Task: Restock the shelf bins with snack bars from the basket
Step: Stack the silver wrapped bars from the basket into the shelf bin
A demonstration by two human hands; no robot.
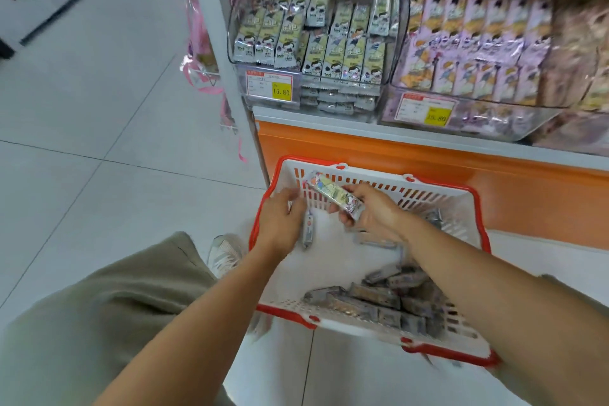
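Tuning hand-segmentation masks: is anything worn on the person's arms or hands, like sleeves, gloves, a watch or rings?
Nothing that shows. The left hand and right hand are ungloved, with no ring or watch that I can make out. The left forearm and right forearm are uncovered to the frame edge: no sleeves or bands.

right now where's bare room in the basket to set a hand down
Bare basket floor in the middle, between the left hand, the right hand gripping a green bar, and the bar pile at the near right. Crowded: that pile and the packed pink bin.
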